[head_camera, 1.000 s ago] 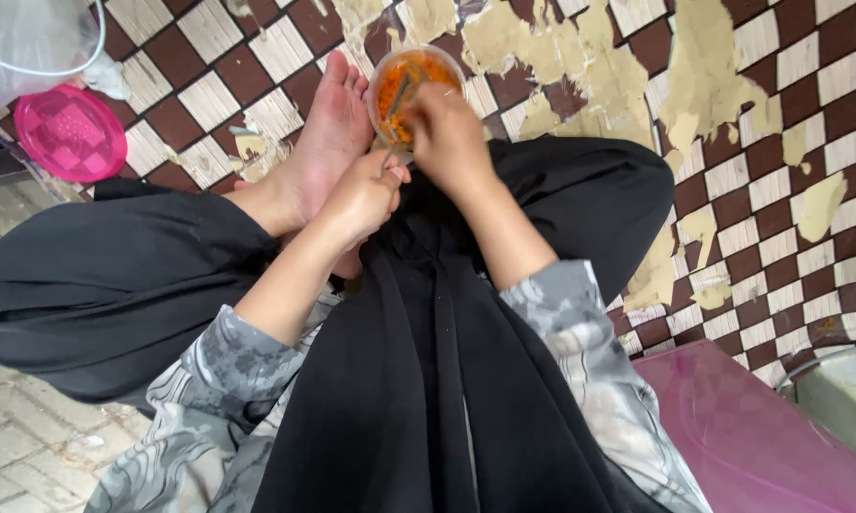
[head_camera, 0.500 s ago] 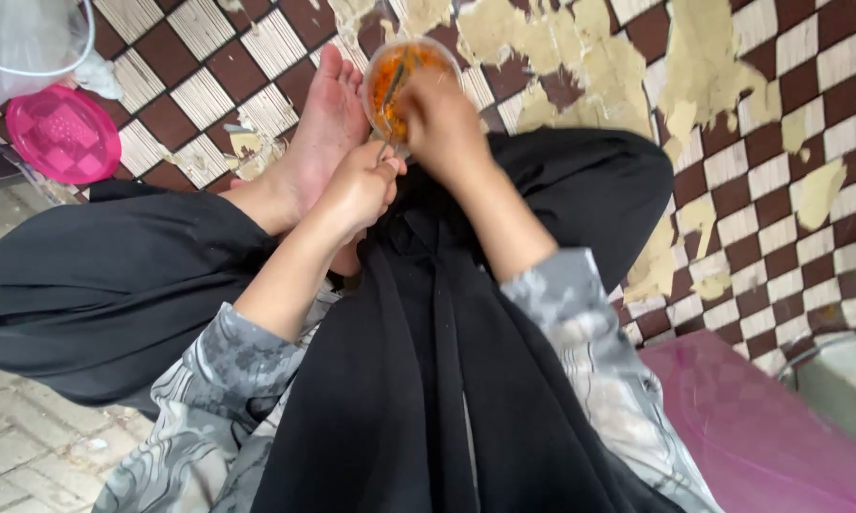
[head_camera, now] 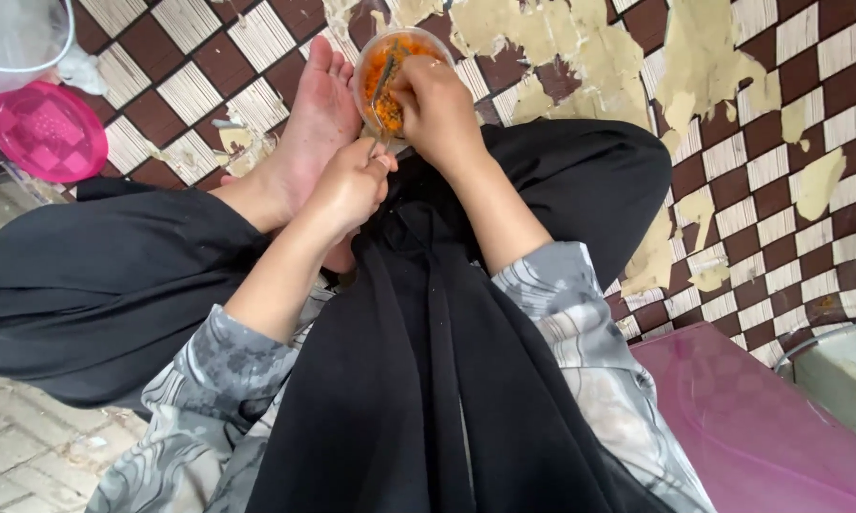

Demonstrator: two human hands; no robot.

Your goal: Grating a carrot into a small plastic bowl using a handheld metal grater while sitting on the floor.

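A clear bowl of orange shredded food sits on the checkered floor beside my bare foot. A thin metal utensil stands in the food, its lower end running to my left hand. That hand is closed at the bowl's near edge and seems to pinch the utensil's handle. My right hand curls over the bowl's right side, fingers on the rim and in the food. Both forearms reach forward over my black-clad crossed legs.
A pink round lid and a clear plastic container lie at the far left. The brown and white checkered floor covering is worn through in patches. A pink surface fills the lower right corner, next to a pale block.
Both hands stay at the bowl with only small shifts. The bowl and foot sit slightly higher in the view.
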